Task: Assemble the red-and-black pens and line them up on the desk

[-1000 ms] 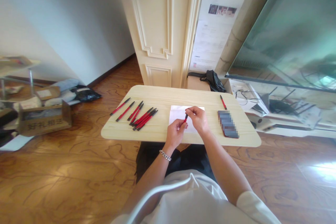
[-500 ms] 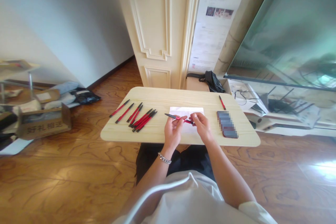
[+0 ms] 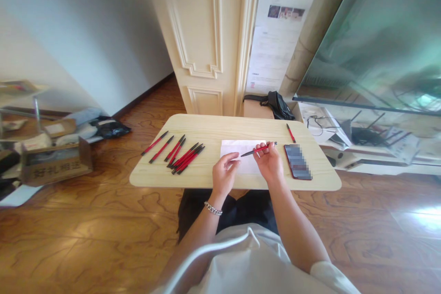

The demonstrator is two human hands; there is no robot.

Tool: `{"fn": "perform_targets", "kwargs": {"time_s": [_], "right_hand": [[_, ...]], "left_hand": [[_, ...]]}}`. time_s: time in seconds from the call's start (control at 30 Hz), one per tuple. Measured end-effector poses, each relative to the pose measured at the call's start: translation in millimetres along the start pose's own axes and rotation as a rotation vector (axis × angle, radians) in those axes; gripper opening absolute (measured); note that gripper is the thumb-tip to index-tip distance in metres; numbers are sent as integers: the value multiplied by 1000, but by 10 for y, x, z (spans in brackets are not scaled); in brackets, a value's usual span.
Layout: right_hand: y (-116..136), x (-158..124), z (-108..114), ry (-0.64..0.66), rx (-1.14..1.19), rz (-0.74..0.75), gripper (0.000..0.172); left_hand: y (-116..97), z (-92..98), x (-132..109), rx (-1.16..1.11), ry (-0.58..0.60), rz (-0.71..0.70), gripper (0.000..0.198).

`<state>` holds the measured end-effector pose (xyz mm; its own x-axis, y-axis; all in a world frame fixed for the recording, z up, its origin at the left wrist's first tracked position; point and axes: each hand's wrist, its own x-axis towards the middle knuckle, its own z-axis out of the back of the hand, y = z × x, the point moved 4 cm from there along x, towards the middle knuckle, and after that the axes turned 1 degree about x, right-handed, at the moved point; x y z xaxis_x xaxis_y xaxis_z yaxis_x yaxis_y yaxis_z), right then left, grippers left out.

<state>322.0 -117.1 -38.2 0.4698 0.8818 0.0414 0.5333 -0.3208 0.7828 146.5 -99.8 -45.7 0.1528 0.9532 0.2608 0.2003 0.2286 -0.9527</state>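
Note:
My right hand point(image 3: 270, 161) pinches a red and black pen point(image 3: 257, 149) and holds it nearly level above a white sheet of paper point(image 3: 241, 152) on the small wooden table point(image 3: 206, 177). My left hand point(image 3: 223, 172) rests just left of it at the paper's near edge, fingers loosely apart and holding nothing. Several more red and black pens point(image 3: 179, 152) lie fanned out on the table's left half. A single pen point(image 3: 291, 133) lies near the far right corner.
A phone point(image 3: 297, 161) lies flat right of my right hand. A black bag point(image 3: 277, 101) sits behind the table by the cream door. Cardboard boxes point(image 3: 55, 161) and bags crowd the floor at left. A low shelf with cables point(image 3: 361, 140) stands at right.
The pen was held by both hands; the left hand has let go and the right hand has swung the pen to the right above the paper.

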Motion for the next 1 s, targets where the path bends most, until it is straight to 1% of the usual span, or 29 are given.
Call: {"fn": "perform_targets", "kwargs": {"time_s": [0.07,0.13,0.17,0.23,0.3,0.33,0.5,0.7,0.83,1.0], "right_hand": [[77,102,99,-13,46,55,29],[109,163,191,-22,89,68,30],[109,180,228,-19,111,56,33],[93,199,285,-4,167,27,44],[71,214,323,12,226,13,52],[58,223,339,18,250,7,53],[-20,267,387,15,298,-59,43],[-30,247,352,10,399,-118,41],[-27,240,344,-10,473,-172,37],[-40,250,360,-14,513,-182,33]], "left_hand": [[27,170,46,108,-100,-60,28],[79,294,82,177,-160,-67,28],[107,334,95,198,-176,-60,28],[148,374,107,218,-184,-46,30],[164,377,108,228,-176,-39,32],[165,373,106,232,-170,-37,32],[150,360,109,223,-166,-32,31],[162,363,116,225,-172,-37,30],[175,363,118,239,-164,-41,30],[172,367,119,250,-159,-38,30]]}}
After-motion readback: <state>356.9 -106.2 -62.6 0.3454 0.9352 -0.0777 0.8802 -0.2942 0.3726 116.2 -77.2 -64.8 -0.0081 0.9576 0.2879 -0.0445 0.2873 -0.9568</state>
